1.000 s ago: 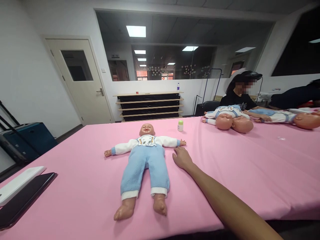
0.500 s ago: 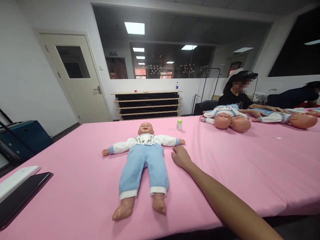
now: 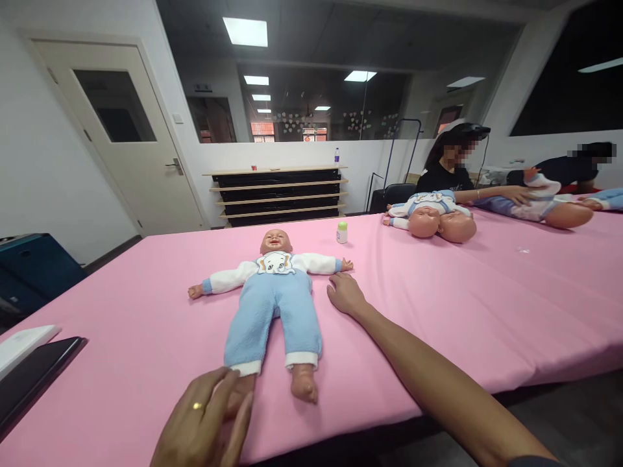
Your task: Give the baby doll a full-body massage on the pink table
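Note:
A baby doll in light blue overalls and white sleeves lies face up on the pink cloth, arms spread. An elephant face decorates its chest. At the lower left, my left hand, with a gold ring, curls its fingers and thumb around the doll's foot by the trouser cuff, hiding most of that foot. My right hand rests palm down on the cloth, fingers extended, just below the doll's hand. Beyond it stands a small white bottle with a green cap.
The pink-covered table carries a black flat case and a white box at left. More dolls lie at the far right, where a co-worker handles one. Behind are stacked shelves and a door.
My left hand has come in from below and reached the doll's foot. My right hand stays beside the doll. The view has shifted slightly, and a co-worker's doll has an arm raised.

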The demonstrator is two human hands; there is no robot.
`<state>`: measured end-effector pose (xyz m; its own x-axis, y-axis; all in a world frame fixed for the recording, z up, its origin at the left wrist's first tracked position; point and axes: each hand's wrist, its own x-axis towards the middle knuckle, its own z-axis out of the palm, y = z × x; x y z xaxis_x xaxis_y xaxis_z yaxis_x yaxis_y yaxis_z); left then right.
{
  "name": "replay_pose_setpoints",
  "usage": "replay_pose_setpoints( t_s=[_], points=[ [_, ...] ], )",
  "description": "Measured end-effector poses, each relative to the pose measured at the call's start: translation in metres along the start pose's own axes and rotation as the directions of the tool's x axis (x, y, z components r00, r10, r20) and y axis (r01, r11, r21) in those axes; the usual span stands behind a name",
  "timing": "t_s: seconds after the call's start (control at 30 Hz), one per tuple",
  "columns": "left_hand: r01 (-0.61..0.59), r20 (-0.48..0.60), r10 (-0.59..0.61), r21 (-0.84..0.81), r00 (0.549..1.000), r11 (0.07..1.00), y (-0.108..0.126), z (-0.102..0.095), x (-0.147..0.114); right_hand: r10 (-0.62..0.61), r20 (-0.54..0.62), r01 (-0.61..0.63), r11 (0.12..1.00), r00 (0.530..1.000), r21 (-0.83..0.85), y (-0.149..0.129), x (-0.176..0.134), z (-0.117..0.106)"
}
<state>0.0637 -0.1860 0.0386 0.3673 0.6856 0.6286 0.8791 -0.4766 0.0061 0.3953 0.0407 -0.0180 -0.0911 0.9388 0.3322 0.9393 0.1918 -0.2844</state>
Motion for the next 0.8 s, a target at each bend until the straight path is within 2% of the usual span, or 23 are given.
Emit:
replay_pose_setpoints(
  t_s=[0.07, 0.17, 0.23, 0.27, 0.37, 0.6, 0.7, 0.8],
  points=[
    [0.091, 0.107, -0.104, 0.116, 0.989, 0.989, -0.006, 0.014, 0.003, 0.003, 0.002, -0.003, 1.000, 1.000, 0.003, 0.000, 0.000, 0.000],
    [0.247, 0.273, -0.302, 0.220, 0.913, 0.944, -0.005, 0.029, 0.002, -0.010, 0.003, 0.010, 1.000, 1.000, 0.006, 0.001, 0.000, 0.001],
    [0.308, 0.302, -0.368, 0.229, 0.880, 0.924, 0.001, 0.033, 0.001, -0.020, -0.001, 0.020, 1.000, 1.000, 0.005, 0.001, 0.000, 0.001],
    [0.318, 0.299, -0.378, 0.230, 0.876, 0.920, 0.003, 0.034, 0.001, -0.023, -0.003, 0.023, 1.000, 1.000, 0.003, 0.002, 0.000, 0.002],
    [0.291, 0.270, -0.356, 0.251, 0.895, 0.923, 0.002, 0.033, 0.002, -0.030, -0.005, 0.030, 1.000, 1.000, 0.002, 0.003, 0.001, 0.003],
    [0.163, 0.124, -0.233, 0.413, 0.965, 0.896, -0.028, 0.024, -0.006, -0.022, 0.012, 0.022, 1.000, 1.000, -0.005, 0.003, 0.002, 0.003],
    [0.124, 0.108, -0.174, 0.365, 0.979, 0.923, -0.032, 0.029, -0.011, -0.018, 0.009, 0.018, 1.000, 1.000, -0.004, 0.002, 0.001, 0.002],
    [0.147, 0.068, -0.173, 0.278, 0.983, 0.949, -0.029, 0.034, -0.014, -0.008, 0.011, 0.008, 1.000, 1.000, -0.007, 0.001, 0.001, 0.001]
  ],
)
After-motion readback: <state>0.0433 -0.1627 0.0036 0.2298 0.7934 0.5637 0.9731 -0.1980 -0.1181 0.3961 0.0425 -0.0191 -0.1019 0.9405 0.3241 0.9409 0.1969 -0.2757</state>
